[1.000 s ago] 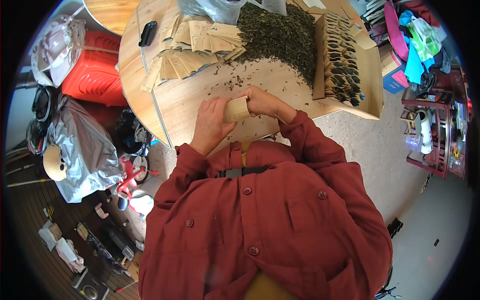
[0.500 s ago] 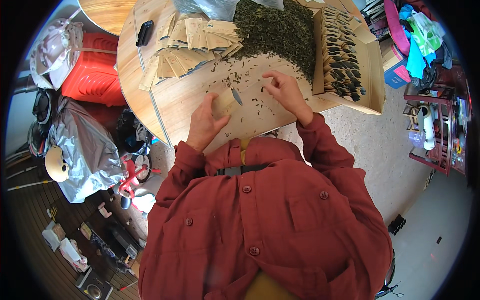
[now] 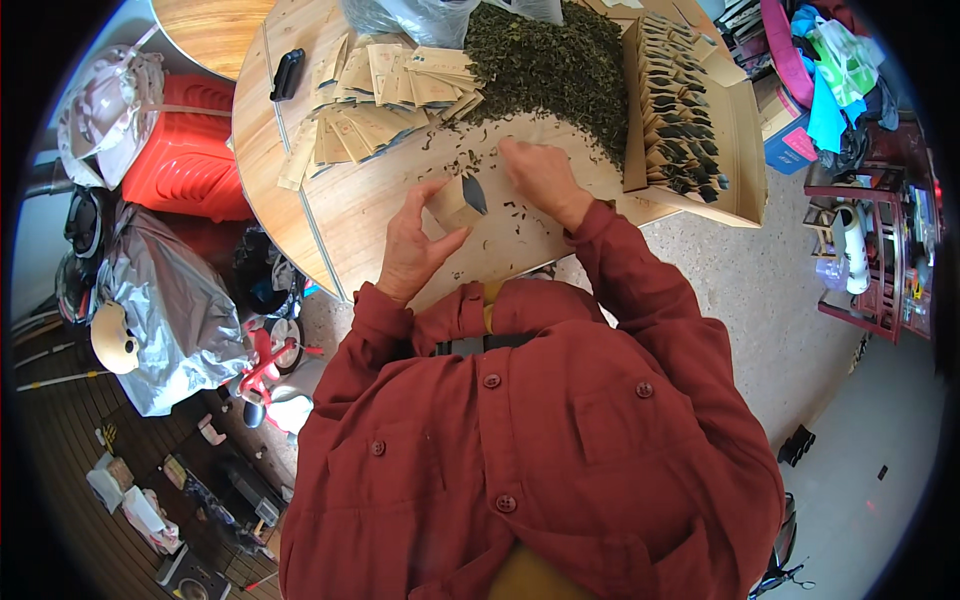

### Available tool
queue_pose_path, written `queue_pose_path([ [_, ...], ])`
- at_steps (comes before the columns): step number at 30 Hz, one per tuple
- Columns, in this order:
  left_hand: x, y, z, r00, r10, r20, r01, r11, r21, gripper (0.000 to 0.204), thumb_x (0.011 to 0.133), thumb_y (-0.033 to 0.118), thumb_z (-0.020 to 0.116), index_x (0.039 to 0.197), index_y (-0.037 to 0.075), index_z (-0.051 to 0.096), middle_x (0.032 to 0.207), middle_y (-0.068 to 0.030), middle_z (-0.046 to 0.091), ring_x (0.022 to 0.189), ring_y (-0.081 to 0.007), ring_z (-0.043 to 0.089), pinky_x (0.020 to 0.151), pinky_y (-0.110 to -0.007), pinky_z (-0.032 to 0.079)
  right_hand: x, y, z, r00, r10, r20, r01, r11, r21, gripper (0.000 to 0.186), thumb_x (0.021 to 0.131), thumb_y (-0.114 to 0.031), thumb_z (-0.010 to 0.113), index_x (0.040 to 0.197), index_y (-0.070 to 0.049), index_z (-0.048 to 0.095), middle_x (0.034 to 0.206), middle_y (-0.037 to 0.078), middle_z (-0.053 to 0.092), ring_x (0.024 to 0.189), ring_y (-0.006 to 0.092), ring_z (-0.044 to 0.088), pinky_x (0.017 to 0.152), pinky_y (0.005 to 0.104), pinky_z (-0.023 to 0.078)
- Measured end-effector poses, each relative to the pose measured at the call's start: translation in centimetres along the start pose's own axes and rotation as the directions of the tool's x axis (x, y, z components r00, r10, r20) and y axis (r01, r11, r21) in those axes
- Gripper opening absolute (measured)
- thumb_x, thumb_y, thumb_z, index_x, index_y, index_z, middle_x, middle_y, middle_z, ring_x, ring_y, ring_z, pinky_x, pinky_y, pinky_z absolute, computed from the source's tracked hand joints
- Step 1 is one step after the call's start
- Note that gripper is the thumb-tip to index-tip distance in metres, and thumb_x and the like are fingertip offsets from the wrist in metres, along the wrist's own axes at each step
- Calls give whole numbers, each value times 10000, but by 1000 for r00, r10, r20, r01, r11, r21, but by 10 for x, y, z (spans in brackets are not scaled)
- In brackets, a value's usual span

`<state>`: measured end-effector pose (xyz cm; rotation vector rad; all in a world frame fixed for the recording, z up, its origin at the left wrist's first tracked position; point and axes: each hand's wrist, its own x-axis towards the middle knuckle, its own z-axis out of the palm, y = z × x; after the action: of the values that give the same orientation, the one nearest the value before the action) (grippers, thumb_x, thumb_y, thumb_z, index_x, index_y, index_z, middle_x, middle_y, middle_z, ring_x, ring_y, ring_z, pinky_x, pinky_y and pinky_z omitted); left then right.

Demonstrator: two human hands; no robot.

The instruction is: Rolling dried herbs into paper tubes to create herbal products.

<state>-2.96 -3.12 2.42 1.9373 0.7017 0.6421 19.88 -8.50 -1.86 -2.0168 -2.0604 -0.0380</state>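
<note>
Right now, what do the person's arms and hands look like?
Both arms are covered to the wrist by the long sleeves of a dark red button-up shirt with cuffs. The left hand and right hand are bare: no gloves, rings or watch visible.

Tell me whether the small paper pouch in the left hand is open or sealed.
Open: the pouch in the left hand shows a dark gaping mouth at its upper right end.

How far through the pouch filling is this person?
Done: filled pouches stand in rows in the cardboard box. In hand: left hand holds an open pouch; right hand reaches the tea pile. Left: many empty pouches.
</note>
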Motion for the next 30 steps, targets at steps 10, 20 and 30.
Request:
queue_pose_path([
  [10,7,-20,2,996,-85,21,86,996,-38,557,702,29,774,1176,12,481,1101,-91,571,1092,-178,539,984,-299,409,-25,35,-20,760,636,135,-333,202,921,269,954,-261,547,856,-16,600,625,31,589,529,62,544,474,208,419],
  [20,10,-24,-2,995,-94,18,95,996,-5,533,708,27,769,1159,18,484,1084,-79,570,1061,-157,544,961,-282,415,19,49,13,636,762,121,-308,107,945,318,964,-247,502,881,39,612,649,92,631,502,123,598,466,245,488],
  [30,13,-28,-4,992,-122,-16,122,993,8,526,722,74,778,1153,15,482,1067,-77,568,1029,-146,534,950,-275,410,33,54,23,639,750,172,-115,-129,985,283,982,-204,476,1076,46,568,830,140,652,651,181,649,586,277,552],
])
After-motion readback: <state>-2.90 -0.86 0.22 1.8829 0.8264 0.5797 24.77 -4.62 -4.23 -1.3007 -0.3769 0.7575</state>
